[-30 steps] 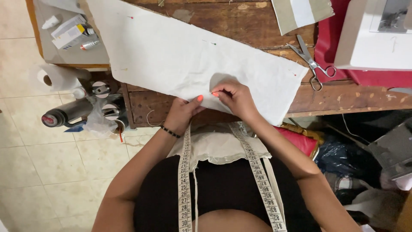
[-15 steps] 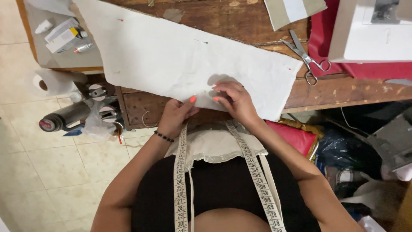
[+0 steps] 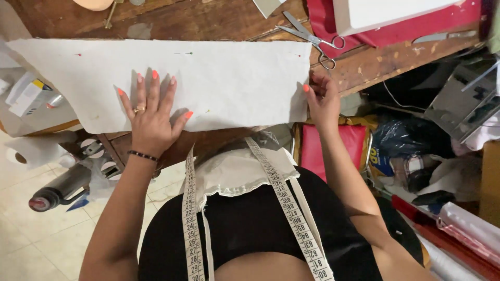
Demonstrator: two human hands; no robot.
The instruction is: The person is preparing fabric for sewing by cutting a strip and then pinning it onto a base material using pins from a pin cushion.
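Observation:
A long piece of white fabric lies across a worn wooden table, with several coloured pin heads in it. My left hand rests flat on the fabric's lower left part, fingers spread, a ring on one finger and a beaded band at the wrist. At the fabric's right end my right hand pinches the edge, thumb on top and fingers curled behind. A measuring tape hangs round my neck over a black top.
Scissors lie on the table just above my right hand, beside red cloth under a white box. A red bag and cluttered bags sit right of the table. A dark flask and paper roll stand at left.
My hands, close together at the fabric's lower right corner before, have spread apart: the left now lies flat on the left part and the right holds the right edge. The view has shifted.

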